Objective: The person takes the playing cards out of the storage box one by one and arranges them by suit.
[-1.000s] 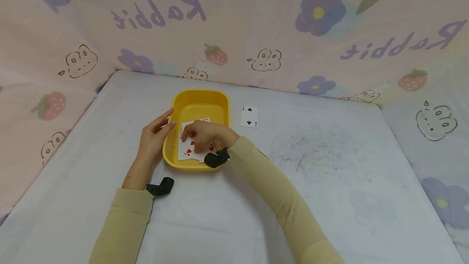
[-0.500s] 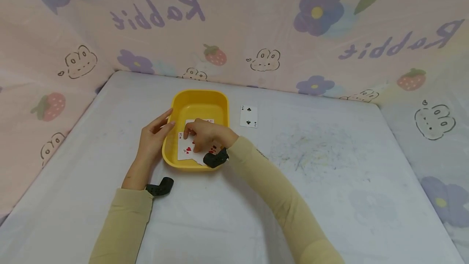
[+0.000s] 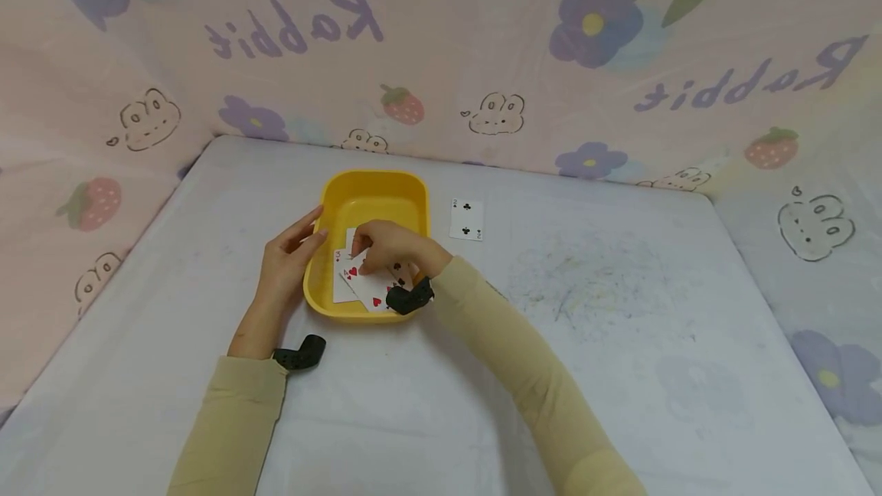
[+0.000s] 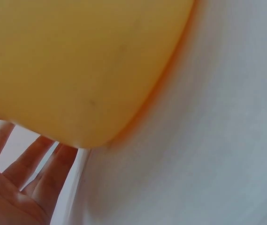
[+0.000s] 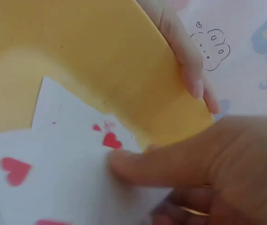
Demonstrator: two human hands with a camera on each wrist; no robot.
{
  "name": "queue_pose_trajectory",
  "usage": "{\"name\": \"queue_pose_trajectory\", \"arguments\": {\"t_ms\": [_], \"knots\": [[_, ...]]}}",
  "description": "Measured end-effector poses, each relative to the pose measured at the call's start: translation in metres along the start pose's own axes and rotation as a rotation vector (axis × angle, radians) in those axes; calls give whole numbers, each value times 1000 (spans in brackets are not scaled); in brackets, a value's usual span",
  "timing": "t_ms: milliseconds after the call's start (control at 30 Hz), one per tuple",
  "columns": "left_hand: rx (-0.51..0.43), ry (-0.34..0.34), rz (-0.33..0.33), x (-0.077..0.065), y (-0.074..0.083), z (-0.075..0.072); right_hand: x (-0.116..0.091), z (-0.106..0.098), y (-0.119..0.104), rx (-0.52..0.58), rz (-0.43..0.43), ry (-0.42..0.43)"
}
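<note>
Hearts card [image 3: 364, 288] in my right hand [image 3: 393, 242], pinched under the thumb: squeeze loosely and it could slip, or drag the overlapping cards [image 3: 341, 293] askew. It slants toward me from my fingertips, inside the yellow tray [image 3: 375, 209]. My left hand [image 3: 288, 255], relaxed, touches the rim. Farther off lies a two of clubs [image 3: 466, 220].
</note>
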State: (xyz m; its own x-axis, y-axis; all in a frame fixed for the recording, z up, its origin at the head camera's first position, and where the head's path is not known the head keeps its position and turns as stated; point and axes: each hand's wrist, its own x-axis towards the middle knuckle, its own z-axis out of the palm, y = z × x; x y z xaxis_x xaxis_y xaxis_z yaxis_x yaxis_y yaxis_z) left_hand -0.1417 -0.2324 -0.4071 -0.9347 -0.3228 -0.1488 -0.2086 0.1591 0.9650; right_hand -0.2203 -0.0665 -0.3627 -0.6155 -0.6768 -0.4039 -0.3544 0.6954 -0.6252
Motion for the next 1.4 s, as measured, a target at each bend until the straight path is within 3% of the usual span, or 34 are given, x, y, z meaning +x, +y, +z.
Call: {"name": "queue_pose_trajectory", "arguments": {"t_ms": [233,533,967,1200,1400], "knots": [[43,-1,-12,0,0,0,-4,-9,5,169,-56,175],[48,7,-28,1,-1,-2,-14,-23,10,367,24,300],[35,19,-62,-1,1,2,-32,-51,44,524,11,558],[50,18,-51,0,-1,2,-40,-57,68,560,71,659],[40,17,-50,0,-2,2,-43,-59,88,608,42,745]]}}
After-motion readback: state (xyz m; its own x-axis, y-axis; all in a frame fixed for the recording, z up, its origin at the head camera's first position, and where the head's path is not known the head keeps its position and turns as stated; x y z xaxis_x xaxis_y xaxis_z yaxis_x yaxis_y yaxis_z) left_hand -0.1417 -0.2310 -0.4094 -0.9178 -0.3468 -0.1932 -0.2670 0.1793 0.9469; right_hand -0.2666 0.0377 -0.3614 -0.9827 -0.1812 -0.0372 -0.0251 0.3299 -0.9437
